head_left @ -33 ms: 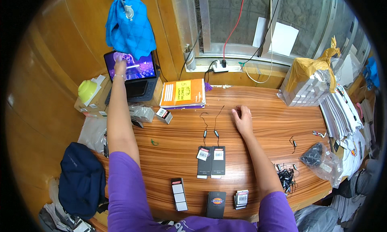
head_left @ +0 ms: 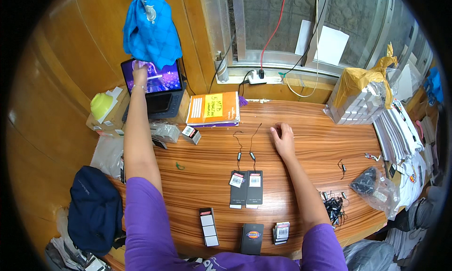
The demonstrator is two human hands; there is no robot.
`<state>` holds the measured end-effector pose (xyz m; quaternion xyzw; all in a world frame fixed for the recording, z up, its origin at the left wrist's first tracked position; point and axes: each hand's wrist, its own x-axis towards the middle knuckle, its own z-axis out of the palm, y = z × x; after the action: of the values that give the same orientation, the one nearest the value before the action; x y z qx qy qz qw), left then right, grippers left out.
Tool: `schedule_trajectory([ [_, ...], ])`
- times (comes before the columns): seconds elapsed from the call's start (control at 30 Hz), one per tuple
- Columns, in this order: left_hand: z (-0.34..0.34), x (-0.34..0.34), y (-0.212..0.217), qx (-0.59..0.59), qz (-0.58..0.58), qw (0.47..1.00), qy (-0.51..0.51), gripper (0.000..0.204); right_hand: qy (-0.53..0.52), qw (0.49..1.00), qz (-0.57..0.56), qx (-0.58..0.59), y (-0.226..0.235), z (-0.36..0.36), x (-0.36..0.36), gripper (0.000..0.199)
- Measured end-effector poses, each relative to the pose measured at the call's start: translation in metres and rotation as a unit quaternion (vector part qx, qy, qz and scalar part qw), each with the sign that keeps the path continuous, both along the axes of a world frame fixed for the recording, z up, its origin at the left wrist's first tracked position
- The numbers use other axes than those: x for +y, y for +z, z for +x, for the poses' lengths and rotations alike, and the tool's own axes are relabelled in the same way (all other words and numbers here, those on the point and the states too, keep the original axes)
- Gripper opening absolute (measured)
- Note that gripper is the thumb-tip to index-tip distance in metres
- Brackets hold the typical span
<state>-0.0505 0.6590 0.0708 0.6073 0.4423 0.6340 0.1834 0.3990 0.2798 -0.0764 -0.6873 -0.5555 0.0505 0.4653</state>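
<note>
My left hand (head_left: 140,74) reaches far forward to the lit purple screen of a tablet (head_left: 162,80). Its fingers are stretched toward the glass, and nothing shows in them. On the wooden table my right hand (head_left: 284,140) rests open, thumb apart from loosely bent fingers. Left of it lie two dark grey hang tags (head_left: 238,195) (head_left: 254,193) side by side, each with a white-and-red sticker and a black string (head_left: 253,156). Near my body are a strip of blank-fronted labels (head_left: 208,227), a stack of dark tags (head_left: 252,239) and a small pile of price stickers (head_left: 281,233).
Black strings (head_left: 335,209) lie heaped at the right, beside a clear plastic bag (head_left: 376,191). White boxes (head_left: 358,103) and stacked white garments (head_left: 399,132) stand behind. An orange notebook (head_left: 226,108), a small box (head_left: 191,135) and a tape roll (head_left: 101,106) sit at the left.
My left hand is slightly higher on the tablet screen, and that arm has shifted a little left. My right hand and the tags have not moved.
</note>
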Motion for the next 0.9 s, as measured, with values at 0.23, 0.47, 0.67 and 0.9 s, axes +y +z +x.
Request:
schedule_trajectory([
  [0.23,0.083,-0.083,0.008,0.293,0.061,0.932,0.202,0.043,-0.029,0.999,-0.016,-0.010,-0.002,0.017,-0.003,0.034],
  [0.47,0.089,-0.142,-0.022,0.416,-0.025,0.876,0.244,0.054,-0.024,1.000,-0.010,-0.001,0.002,0.010,0.000,0.033],
  [0.67,0.091,-0.158,-0.035,0.450,-0.075,0.845,0.278,0.051,-0.026,1.000,-0.001,0.001,-0.001,0.012,0.000,0.033],
  [0.9,0.095,-0.184,-0.032,0.504,-0.050,0.836,0.209,0.039,-0.032,0.999,-0.005,-0.005,0.000,0.014,-0.002,0.034],
])
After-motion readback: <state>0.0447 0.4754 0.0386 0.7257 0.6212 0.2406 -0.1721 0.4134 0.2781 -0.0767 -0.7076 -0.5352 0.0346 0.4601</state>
